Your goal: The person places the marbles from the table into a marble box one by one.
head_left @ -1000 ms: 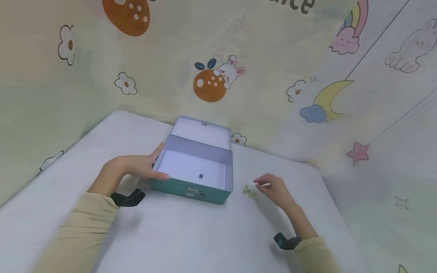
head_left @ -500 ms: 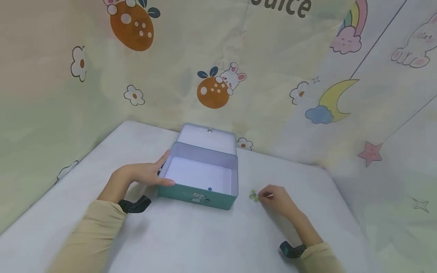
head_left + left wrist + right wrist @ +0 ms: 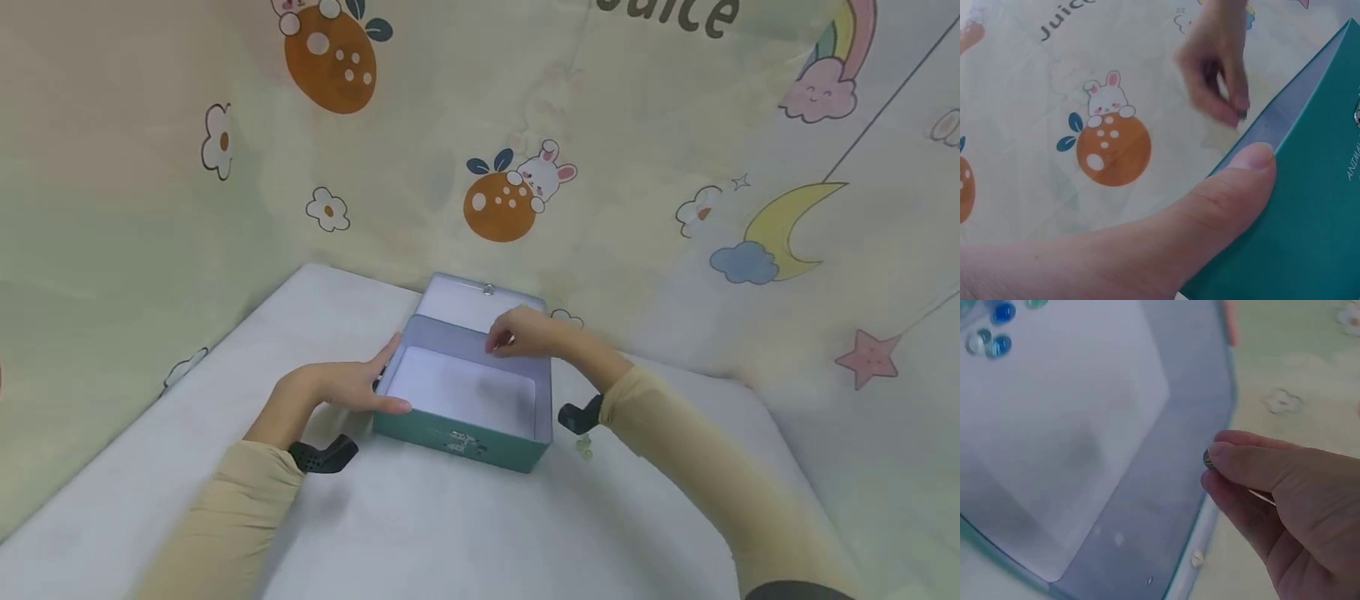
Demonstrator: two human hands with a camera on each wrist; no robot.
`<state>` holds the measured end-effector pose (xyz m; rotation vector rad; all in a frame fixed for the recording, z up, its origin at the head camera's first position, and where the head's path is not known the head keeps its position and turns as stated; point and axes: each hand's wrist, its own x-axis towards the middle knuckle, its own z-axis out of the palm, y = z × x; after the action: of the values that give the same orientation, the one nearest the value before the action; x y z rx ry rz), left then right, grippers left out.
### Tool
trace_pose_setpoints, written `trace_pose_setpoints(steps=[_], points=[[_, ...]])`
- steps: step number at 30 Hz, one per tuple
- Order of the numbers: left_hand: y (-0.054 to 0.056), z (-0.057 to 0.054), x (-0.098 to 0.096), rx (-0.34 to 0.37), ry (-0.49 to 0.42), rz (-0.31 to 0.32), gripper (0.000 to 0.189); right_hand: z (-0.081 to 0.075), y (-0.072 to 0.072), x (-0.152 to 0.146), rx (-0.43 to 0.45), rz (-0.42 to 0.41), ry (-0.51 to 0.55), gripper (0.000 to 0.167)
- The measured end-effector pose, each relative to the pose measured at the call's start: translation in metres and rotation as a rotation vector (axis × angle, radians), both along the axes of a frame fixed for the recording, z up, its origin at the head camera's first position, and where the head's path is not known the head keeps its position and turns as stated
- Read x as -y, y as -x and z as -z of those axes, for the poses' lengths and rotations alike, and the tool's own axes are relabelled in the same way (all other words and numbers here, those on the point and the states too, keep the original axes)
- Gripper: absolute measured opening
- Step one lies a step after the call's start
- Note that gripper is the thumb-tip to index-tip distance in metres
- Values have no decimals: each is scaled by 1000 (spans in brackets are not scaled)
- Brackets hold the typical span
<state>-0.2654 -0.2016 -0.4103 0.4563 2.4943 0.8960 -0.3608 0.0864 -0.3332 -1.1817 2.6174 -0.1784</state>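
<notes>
A teal tin box (image 3: 465, 437) with a pale lining stands on the white table, its lid (image 3: 468, 302) tipped back behind it. My left hand (image 3: 348, 385) holds the box at its left side, thumb on the front rim and the other fingers along the left wall, partly hidden. Over the right rear of the box is my right hand (image 3: 525, 332), pinching a small dark marble (image 3: 1208, 459) between thumb and fingers above the wall. Several blue, clear and green glass marbles (image 3: 1004, 312) lie on the box floor in the right wrist view; the front wall hides them in the head view.
A few yellow-green marbles (image 3: 583, 447) lie on the table (image 3: 420, 533) right of the box, close below the right wrist's camera. A wall covering (image 3: 420, 108) with cartoon rabbits and oranges rises right behind the lid.
My right hand has left the marbles on the table and swung up and left over the box, carrying one. The blue marble seen inside rolled forward out of the head view. My left hand stays put.
</notes>
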Motion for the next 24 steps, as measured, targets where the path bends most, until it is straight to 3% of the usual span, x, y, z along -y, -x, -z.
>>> trace_pose_setpoints(steps=[6,14,20,24], points=[[1,0,0,20,-23,-3,125,31,25,44,32,-144,-130,9],[5,-8,-4,24,-14,5,125,62,27,51,6,-117,-184,5],[8,1,5,47,-17,-15,125,68,28,60,10,-150,-176,9],[8,15,-4,55,-34,3,125,57,7,29,-15,-92,-83,14]])
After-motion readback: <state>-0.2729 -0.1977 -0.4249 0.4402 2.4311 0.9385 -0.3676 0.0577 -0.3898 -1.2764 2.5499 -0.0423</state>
